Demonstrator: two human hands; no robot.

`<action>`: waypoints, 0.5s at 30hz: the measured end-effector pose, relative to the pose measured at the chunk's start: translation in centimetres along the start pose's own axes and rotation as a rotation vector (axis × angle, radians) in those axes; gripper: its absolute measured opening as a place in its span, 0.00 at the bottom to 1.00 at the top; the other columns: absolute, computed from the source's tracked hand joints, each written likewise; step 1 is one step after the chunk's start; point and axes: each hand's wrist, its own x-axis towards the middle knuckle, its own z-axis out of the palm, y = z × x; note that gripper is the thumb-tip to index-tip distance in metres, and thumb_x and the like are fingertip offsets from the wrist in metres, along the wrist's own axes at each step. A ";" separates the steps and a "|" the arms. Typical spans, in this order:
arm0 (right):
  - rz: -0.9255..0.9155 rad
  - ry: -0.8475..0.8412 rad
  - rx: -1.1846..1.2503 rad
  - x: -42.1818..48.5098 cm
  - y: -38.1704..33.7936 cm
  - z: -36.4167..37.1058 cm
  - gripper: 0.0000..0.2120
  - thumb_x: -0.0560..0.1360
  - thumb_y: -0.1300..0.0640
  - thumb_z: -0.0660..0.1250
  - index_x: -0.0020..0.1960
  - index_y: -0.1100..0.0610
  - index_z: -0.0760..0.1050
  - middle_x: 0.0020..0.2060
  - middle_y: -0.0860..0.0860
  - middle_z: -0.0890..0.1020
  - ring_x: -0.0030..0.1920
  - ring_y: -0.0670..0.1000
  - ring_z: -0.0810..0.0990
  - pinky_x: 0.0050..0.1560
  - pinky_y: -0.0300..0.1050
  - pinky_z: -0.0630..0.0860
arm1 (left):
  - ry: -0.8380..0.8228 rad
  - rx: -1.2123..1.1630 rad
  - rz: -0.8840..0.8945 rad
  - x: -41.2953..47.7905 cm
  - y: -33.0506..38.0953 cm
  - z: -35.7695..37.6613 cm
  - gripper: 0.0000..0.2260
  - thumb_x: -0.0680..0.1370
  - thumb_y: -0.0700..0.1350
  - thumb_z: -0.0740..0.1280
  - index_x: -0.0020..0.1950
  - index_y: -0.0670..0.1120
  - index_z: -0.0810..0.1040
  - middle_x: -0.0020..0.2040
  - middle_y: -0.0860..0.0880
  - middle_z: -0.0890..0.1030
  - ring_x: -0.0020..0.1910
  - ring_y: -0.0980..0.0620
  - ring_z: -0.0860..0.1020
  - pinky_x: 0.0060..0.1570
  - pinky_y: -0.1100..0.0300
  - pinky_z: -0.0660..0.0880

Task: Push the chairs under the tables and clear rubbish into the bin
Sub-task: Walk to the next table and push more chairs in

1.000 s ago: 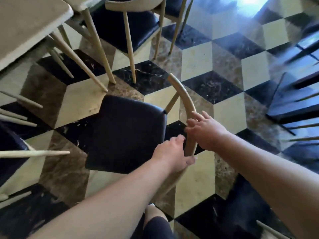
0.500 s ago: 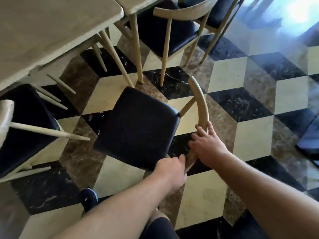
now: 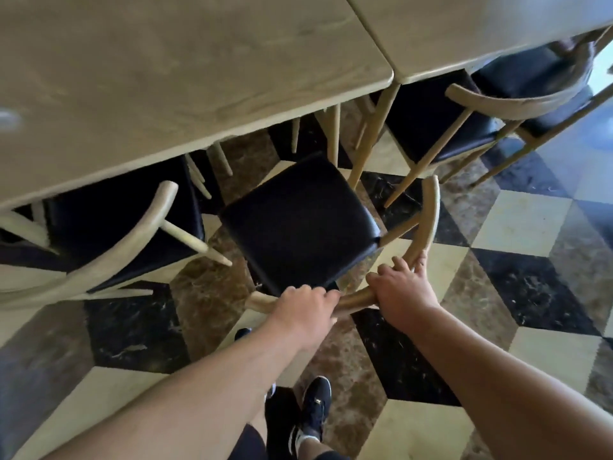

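A chair with a black padded seat and a curved pale wooden backrest stands in front of me, its front edge near the corner of a light wooden table. My left hand grips the near end of the backrest. My right hand grips the same backrest a little further right. Most of the seat still shows outside the table edge.
A second table joins the first on the right, with a black-seated chair partly under it. Another chair sits tucked at the left. The floor is checkered marble tiles. My dark shoes are below.
The chair has slid forward toward the table corner, with both hands still on its backrest. I have stepped closer, so the tabletops now fill the upper view.
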 end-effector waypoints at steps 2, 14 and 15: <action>0.012 0.002 0.015 1.8 -1.4 -1.9 0.18 0.82 0.50 0.66 0.71 0.46 0.72 0.68 0.50 0.77 0.76 0.63 0.66 0.72 0.84 0.45 | 0.007 -0.010 -0.032 0.4 -2.7 -1.2 0.18 0.84 0.58 0.63 0.70 0.51 0.71 0.59 0.47 0.80 0.57 0.41 0.78 0.53 0.46 0.71; -0.024 0.057 0.011 10.9 -5.5 -8.8 0.17 0.82 0.50 0.67 0.69 0.47 0.74 0.65 0.51 0.79 0.71 0.62 0.72 0.72 0.84 0.47 | 0.064 -0.002 -0.090 3.6 -13.9 -6.0 0.16 0.85 0.56 0.62 0.72 0.52 0.72 0.58 0.50 0.81 0.56 0.44 0.78 0.58 0.45 0.73; -0.037 0.051 0.011 11.4 -5.4 -9.1 0.17 0.81 0.49 0.67 0.70 0.48 0.73 0.65 0.51 0.79 0.71 0.62 0.72 0.72 0.84 0.46 | 0.064 -0.003 -0.102 3.9 -14.3 -6.4 0.16 0.85 0.56 0.62 0.71 0.53 0.72 0.58 0.50 0.81 0.55 0.45 0.78 0.58 0.46 0.72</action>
